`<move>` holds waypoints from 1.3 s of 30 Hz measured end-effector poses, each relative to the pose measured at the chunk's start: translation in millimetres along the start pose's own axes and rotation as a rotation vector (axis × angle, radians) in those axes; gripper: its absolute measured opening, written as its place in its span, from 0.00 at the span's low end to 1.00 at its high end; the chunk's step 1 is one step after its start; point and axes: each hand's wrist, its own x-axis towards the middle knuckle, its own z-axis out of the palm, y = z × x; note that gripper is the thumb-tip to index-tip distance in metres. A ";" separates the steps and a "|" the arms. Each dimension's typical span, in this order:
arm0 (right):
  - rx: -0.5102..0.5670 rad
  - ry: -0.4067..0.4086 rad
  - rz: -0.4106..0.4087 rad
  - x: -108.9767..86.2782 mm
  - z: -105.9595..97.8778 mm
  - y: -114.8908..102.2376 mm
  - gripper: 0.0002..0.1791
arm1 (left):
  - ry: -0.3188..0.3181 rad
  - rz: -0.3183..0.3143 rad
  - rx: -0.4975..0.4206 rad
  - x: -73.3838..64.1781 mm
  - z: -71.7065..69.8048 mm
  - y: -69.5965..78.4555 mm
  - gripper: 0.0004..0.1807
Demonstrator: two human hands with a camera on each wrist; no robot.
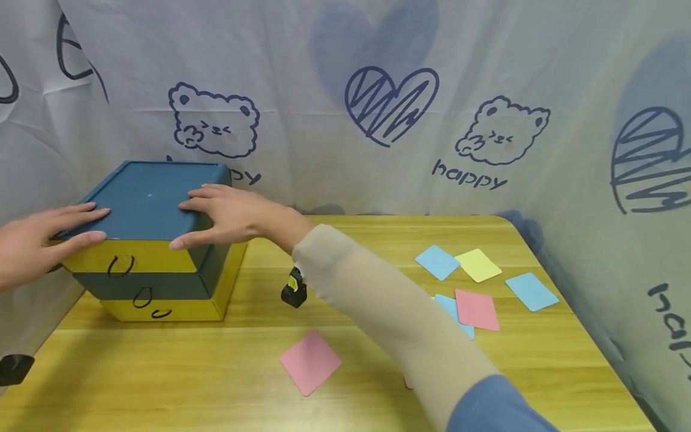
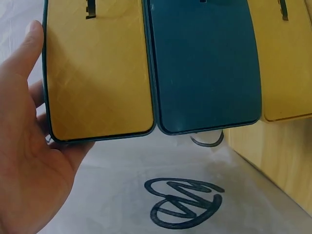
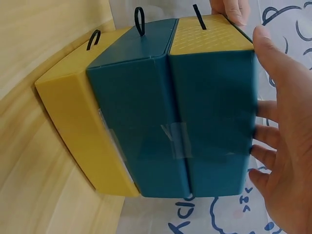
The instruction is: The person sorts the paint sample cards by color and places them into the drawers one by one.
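"Seeing any writing?"

"Yes: the word 'happy' (image 1: 469,175) is lettered on the hanging cloth (image 1: 302,138), around two o'clock."

"And the hands?"

"Both rest, fingers straight and spread, on the drawer box (image 1: 148,207) at nine o'clock: left hand (image 1: 40,243) at its nine-o'clock edge, right hand (image 1: 229,211) at three."

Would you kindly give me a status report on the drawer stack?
Left hand and right hand resting atop drawer stack. Drawers look closed. Coloured paper squares off to its right, not in the way.
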 end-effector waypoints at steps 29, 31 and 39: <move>0.196 0.083 -0.044 -91.4 9.0 111.4 0.42 | -0.069 0.275 -0.170 44.6 4.3 97.8 0.31; 0.214 0.084 -0.034 -100.2 8.5 119.8 0.42 | -0.063 0.295 -0.179 50.0 6.4 107.0 0.30; 0.261 0.060 0.011 -137.7 6.1 149.2 0.42 | -0.049 0.368 -0.171 70.9 16.0 145.6 0.30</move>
